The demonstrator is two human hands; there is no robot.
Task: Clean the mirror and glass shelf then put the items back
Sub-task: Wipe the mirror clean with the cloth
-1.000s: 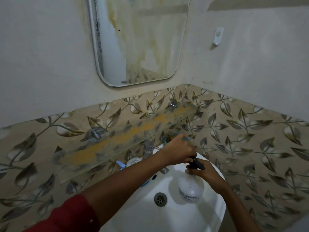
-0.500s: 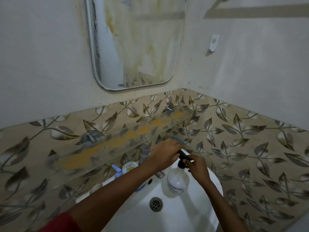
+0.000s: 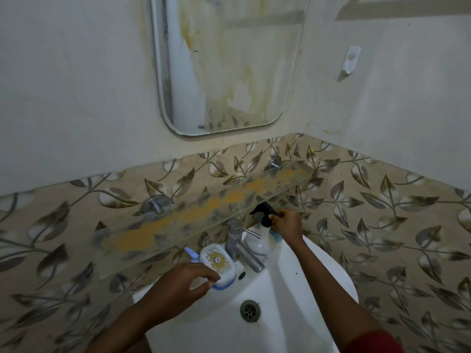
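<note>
White basin (image 3: pixel 293 314) in tiled corner, below stained mirror (image 3: pixel 229 64) and smeared glass shelf (image 3: pixel 204 212). I see right hand (image 3: pixel 286 222) wrapped around spray bottle (image 3: pixel 260 240) neck by tap (image 3: pixel 237 238). Left hand (image 3: pixel 178 286) fingers pinch soap box (image 3: pixel 218 263) on basin rim.

Left hand (image 3: pixel 183 284) low, palm down, fingers loosely curled, fingertips pinching. Right hand (image 3: pixel 286 222) extended farther forward, fingers closed in grip.

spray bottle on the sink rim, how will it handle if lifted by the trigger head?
The spray bottle looks like translucent plastic, so probably light and not fragile. It is tall and narrow on the curved sink ledge, so likely tippy if nudged. The right hand grips its black neck; that should lift securely.
</note>
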